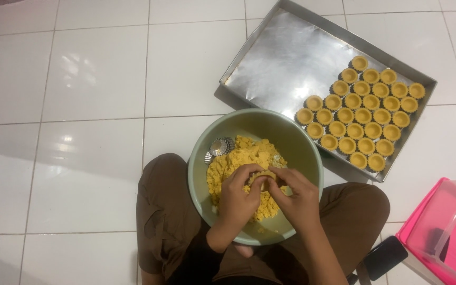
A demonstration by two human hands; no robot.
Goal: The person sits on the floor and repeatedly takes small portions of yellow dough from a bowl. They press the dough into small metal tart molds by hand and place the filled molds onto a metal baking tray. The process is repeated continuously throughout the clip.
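Over the lap of a person sitting on the floor in brown trousers, both bare hands met above a round pale-green bowl. The left hand and the right hand together pinched a small lump of yellow dough, the fingertips curled inward and closed on it from either side. Most of that lump was hidden behind the fingers, so whether a tin sat underneath it could not be made out. Both forearms ran off the lower edge of the view.

Beneath the hands, a crumbly heap of yellow dough filled the left part of the bowl, partly covered by the hands. Against the bowl's left inner wall lay a few small fluted metal tart tins, stacked so closely that their number was hard to tell.

To the right of the knees, a dark flat phone-like object lay on the floor, and beside it stood a clear plastic container with a pink lid, cut off by the frame's corner, its contents unclear.

Beyond the bowl, a rectangular metal baking tray lay slanted on the white glossy floor tiles. Its near edge was hidden behind the bowl's rim. Rows of small dough-lined tart shells crowded the tray's right half, touching one another, and the left half was bare shiny metal with glare.
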